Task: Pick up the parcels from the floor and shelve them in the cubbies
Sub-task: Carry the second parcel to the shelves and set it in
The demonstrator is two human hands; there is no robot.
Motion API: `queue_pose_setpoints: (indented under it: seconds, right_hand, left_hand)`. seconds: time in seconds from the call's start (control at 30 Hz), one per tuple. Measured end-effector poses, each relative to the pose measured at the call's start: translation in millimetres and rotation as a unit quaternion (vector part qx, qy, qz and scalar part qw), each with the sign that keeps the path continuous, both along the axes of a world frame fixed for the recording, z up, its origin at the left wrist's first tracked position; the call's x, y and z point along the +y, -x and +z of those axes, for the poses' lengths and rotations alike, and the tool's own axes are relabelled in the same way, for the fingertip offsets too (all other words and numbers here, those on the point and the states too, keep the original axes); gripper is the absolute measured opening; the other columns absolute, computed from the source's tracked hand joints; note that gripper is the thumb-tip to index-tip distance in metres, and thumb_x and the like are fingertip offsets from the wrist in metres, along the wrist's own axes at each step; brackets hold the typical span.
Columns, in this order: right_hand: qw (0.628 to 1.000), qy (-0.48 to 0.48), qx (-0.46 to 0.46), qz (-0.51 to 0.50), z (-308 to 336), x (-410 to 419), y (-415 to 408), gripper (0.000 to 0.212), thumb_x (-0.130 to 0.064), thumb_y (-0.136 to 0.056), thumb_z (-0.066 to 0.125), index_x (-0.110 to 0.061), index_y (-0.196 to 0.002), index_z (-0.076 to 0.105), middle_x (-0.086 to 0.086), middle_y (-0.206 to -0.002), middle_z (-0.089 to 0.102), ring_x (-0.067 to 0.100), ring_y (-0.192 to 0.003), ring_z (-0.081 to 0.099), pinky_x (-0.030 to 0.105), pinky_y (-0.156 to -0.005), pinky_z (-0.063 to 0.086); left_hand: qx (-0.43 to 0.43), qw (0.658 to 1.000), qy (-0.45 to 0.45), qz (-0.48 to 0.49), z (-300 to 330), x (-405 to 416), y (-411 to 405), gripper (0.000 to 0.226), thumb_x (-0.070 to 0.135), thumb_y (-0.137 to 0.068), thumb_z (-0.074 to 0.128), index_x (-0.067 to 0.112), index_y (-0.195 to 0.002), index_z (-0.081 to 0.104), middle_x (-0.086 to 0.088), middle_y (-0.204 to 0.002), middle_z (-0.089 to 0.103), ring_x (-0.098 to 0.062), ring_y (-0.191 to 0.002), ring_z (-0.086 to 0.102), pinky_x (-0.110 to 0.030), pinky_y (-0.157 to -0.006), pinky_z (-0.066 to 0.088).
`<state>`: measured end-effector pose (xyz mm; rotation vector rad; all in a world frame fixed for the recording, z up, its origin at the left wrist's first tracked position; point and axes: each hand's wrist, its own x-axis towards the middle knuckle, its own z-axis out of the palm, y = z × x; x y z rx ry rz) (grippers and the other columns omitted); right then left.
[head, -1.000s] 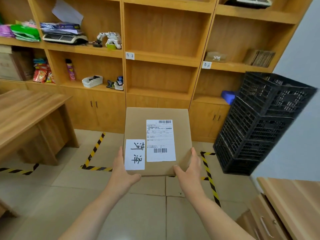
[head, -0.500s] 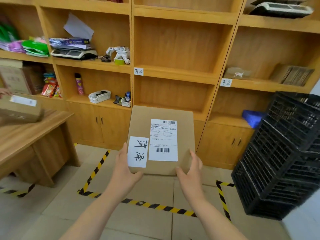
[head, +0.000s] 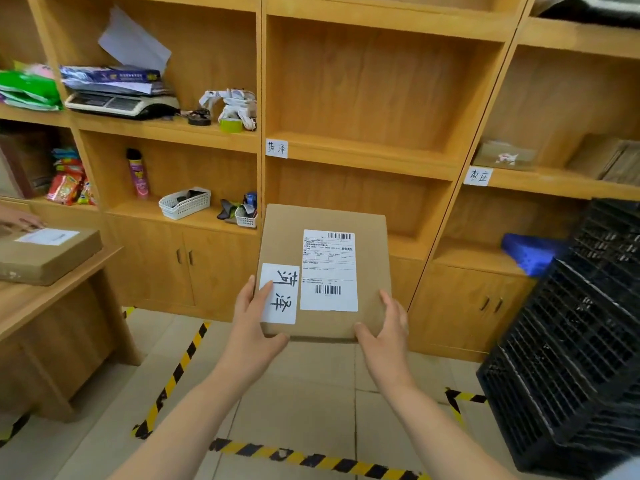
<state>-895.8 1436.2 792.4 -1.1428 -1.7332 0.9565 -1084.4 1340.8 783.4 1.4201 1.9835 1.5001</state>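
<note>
In front of the wooden cubby shelving (head: 363,147), a flat brown cardboard parcel (head: 323,271) is held off the floor, both hands gripping its near corners. Left hand (head: 254,327) clasps the near-left corner, thumb on the white handwritten label (head: 280,293). Right hand (head: 384,337) clasps the near-right corner, fingers along the side edge. Printed shipping label (head: 329,270) faces up. A matching handwritten tag (head: 276,148) sits on the centre shelf edge. Black plastic crates (head: 581,358) stand at right; another brown box (head: 45,252) lies on the wooden desk (head: 52,296) at left.
</note>
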Motion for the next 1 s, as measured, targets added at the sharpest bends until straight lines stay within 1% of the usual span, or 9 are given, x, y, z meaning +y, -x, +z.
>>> queue_pose_setpoints:
  seconds: [0.07,0.23,0.33,0.43,0.5,0.63,0.73,0.83,1.0]
  right_hand:
    - [1.0,-0.009,-0.003,-0.018,5.3,19.0,28.3,0.066,-0.014,-0.082,0.061,-0.029,-0.139,0.03,-0.004,-0.148,0.024,0.012,-0.134,0.023,0.026,-0.108,0.019]
    - [0.999,-0.015,-0.001,-0.034,20.6,61.0,104.9,0.067,-0.014,-0.082,0.061,-0.028,-0.139,0.029,-0.004,-0.147,0.024,0.011,-0.132,0.025,0.027,-0.109,0.02]
    - [0.999,-0.01,0.011,-0.029,22.3,84.0,146.5,0.067,-0.012,-0.083,0.059,-0.03,-0.139,0.028,-0.005,-0.148,0.021,0.013,-0.134,0.024,0.028,-0.109,0.021]
    - [0.999,-0.003,0.003,-0.035,21.9,106.3,178.4,0.068,-0.01,-0.08,0.06,-0.029,-0.138,0.029,-0.004,-0.147,0.022,0.015,-0.134,0.026,0.034,-0.112,0.023]
    - [0.999,-0.002,-0.003,-0.041,21.2,124.7,196.0,0.07,-0.009,-0.078,0.061,-0.028,-0.138,0.029,-0.002,-0.147,0.023,0.016,-0.133,0.026,0.038,-0.113,0.024]
    - [0.999,-0.005,-0.012,-0.047,15.9,169.0,227.9,0.073,-0.009,-0.077,0.063,-0.029,-0.138,0.03,-0.001,-0.147,0.022,0.017,-0.135,0.023,0.035,-0.113,0.023]
    - [0.999,0.001,-0.005,-0.043,11.6,204.6,251.9,0.077,-0.012,-0.073,0.066,-0.035,-0.137,0.03,-0.006,-0.147,0.021,0.014,-0.136,0.02,0.032,-0.111,0.023]
    - [0.999,-0.003,0.008,-0.039,10.5,246.3,277.0,0.08,-0.012,-0.069,0.069,-0.033,-0.136,0.031,-0.003,-0.147,0.023,0.015,-0.136,0.021,0.037,-0.112,0.025]
    - [0.999,-0.026,0.016,-0.033,19.7,325.9,313.2,0.081,-0.017,-0.066,0.07,-0.036,-0.135,0.031,-0.005,-0.146,0.025,0.014,-0.134,0.025,0.04,-0.108,0.029]
  left_hand:
    - [0.013,1.0,-0.006,-0.005,5.5,22.9,31.1,0.086,0.003,-0.069,0.073,0.023,-0.141,0.03,0.008,-0.153,0.007,0.017,-0.118,0.011,0.012,-0.082,0.018]
    - [0.037,0.999,-0.007,-0.006,24.4,73.1,112.7,0.087,0.01,-0.07,0.075,0.03,-0.141,0.029,0.017,-0.153,0.006,0.014,-0.12,0.012,-0.004,-0.088,0.026]
    - [0.045,0.999,-0.008,-0.013,30.3,100.4,156.5,0.085,0.01,-0.07,0.074,0.029,-0.141,0.03,0.017,-0.153,0.008,0.01,-0.122,0.014,-0.003,-0.085,0.029]
    - [0.032,0.999,-0.003,-0.015,30.5,125.2,189.0,0.084,0.007,-0.069,0.074,0.026,-0.14,0.033,0.011,-0.154,0.009,0.006,-0.125,0.016,-0.013,-0.095,0.03]
    - [0.029,0.999,-0.005,-0.021,28.0,142.9,206.2,0.081,0.005,-0.069,0.073,0.026,-0.138,0.037,0.009,-0.154,0.01,0.005,-0.126,0.017,-0.008,-0.092,0.032]
    - [0.02,0.999,-0.01,-0.035,22.8,182.4,236.4,0.076,0.003,-0.068,0.074,0.036,-0.129,0.041,0.01,-0.152,0.011,0.006,-0.12,0.022,0.009,-0.074,0.03]
    - [0.008,0.999,-0.018,-0.041,23.5,215.6,256.8,0.076,-0.001,-0.069,0.073,0.041,-0.123,0.04,0.008,-0.152,0.012,0.005,-0.119,0.022,0.009,-0.075,0.03]
    - [0.017,0.999,-0.035,-0.028,25.9,254.4,279.2,0.074,-0.005,-0.067,0.071,0.038,-0.12,0.042,0.007,-0.149,0.017,0.006,-0.119,0.022,0.009,-0.079,0.026]
    - [0.052,0.998,-0.041,-0.008,37.5,328.9,315.1,0.074,0.005,-0.069,0.073,0.038,-0.127,0.041,0.017,-0.145,0.014,0.012,-0.12,0.016,0.009,-0.08,0.025]
